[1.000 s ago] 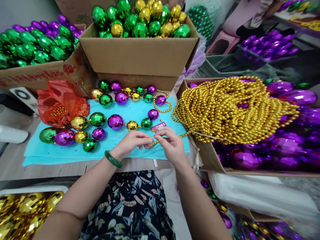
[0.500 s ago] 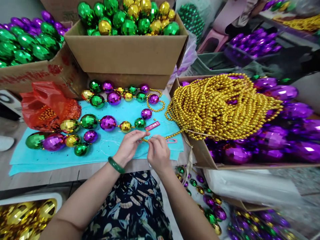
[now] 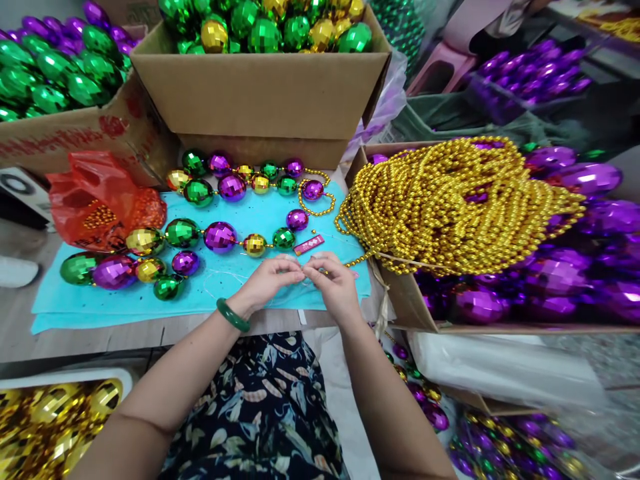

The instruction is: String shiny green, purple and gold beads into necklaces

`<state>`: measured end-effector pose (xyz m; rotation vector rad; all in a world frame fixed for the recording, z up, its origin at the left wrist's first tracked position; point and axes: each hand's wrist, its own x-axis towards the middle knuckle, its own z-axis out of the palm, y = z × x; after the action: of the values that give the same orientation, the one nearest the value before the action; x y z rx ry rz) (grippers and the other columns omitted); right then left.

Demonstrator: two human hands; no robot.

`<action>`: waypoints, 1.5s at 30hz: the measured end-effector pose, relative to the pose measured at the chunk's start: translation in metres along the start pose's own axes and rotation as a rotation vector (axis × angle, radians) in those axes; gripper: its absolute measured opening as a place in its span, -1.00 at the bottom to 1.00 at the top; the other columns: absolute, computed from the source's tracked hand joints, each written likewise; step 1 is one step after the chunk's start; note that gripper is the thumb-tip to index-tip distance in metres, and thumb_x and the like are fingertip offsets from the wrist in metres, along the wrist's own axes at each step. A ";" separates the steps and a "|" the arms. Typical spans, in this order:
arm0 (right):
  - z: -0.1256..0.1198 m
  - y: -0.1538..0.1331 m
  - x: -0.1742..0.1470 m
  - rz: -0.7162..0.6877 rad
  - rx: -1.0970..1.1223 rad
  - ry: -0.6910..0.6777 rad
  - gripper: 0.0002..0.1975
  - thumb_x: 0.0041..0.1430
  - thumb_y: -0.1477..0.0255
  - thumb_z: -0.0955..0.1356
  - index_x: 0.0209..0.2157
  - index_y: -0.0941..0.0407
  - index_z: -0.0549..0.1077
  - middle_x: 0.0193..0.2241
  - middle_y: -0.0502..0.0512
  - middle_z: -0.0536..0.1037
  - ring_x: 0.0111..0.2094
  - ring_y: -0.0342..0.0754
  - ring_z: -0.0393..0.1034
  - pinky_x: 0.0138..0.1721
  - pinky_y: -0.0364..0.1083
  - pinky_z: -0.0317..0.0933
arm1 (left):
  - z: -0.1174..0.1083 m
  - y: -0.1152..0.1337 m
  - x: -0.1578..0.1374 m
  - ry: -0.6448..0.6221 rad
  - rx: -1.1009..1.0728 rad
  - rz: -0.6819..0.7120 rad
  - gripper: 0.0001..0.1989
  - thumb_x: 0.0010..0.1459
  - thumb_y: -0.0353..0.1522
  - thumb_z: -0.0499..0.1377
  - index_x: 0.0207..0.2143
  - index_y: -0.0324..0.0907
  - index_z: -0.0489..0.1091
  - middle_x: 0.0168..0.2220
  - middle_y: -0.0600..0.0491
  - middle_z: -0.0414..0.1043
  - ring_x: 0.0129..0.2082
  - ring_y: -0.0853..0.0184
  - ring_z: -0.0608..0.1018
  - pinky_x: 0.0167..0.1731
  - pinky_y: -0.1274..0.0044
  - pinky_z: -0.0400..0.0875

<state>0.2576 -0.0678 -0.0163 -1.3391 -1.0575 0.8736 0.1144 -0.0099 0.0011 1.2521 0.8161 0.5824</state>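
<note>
Over the front of the turquoise towel (image 3: 250,220), my left hand (image 3: 273,277) and my right hand (image 3: 334,283) meet at the fingertips, both pinched closed. A gold bead strand (image 3: 363,258) runs from the big gold bundle (image 3: 450,213) into my right hand. What the left fingertips pinch is too small to make out. Pale thin thread (image 3: 213,283) lies loosely on the towel beside my left hand. Just beyond the fingers is a small dark pink label (image 3: 309,245). Behind them lies a string of large faceted beads, including a purple bead (image 3: 220,237) and a green bead (image 3: 284,237).
A cardboard box (image 3: 260,93) of green and gold beads stands behind the towel. At right, another box (image 3: 407,300) holds purple beads under the gold bundle. A red plastic bag (image 3: 90,193) of small beads sits left. A white tub (image 3: 125,383) holds gold beads at lower left.
My hands have come closer together and shifted slightly right. The short gold strand seen between them is now mostly hidden by the right fingers. The view has shifted slightly.
</note>
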 end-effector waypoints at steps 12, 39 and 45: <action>0.022 0.011 -0.010 0.010 0.116 0.011 -0.81 0.13 0.30 0.33 -0.47 0.12 0.38 -0.38 0.07 0.34 -0.36 -0.09 0.25 -0.48 -0.15 0.16 | 0.006 -0.004 -0.010 0.290 0.182 0.191 -0.89 0.04 -0.34 0.20 -0.49 -0.20 0.43 -0.45 0.07 0.45 -0.40 0.39 0.42 -0.33 0.53 0.28; 0.008 0.004 -0.002 -0.328 -0.321 0.401 -0.86 0.19 0.47 0.24 -0.46 0.09 0.31 -0.43 0.07 0.35 -0.28 -0.01 0.29 -0.23 -0.02 0.21 | 0.009 -0.006 -0.012 0.219 -0.217 -0.160 -0.80 -0.15 -0.30 0.32 -0.55 -0.27 0.44 -0.58 0.10 0.36 -0.53 0.46 0.35 -0.46 0.55 0.23; -0.027 0.010 0.007 -0.289 -0.579 0.221 -0.88 0.15 0.53 0.24 -0.39 0.09 0.39 -0.32 0.14 0.47 -0.23 0.04 0.33 -0.23 -0.01 0.25 | -0.004 0.004 -0.019 0.182 -0.029 -0.096 -0.82 -0.07 -0.29 0.28 -0.54 -0.24 0.43 -0.57 0.11 0.36 -0.54 0.45 0.34 -0.46 0.55 0.23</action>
<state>0.2858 -0.0690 -0.0243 -1.6531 -1.3410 0.1945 0.1000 -0.0216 0.0085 1.1381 1.0102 0.6343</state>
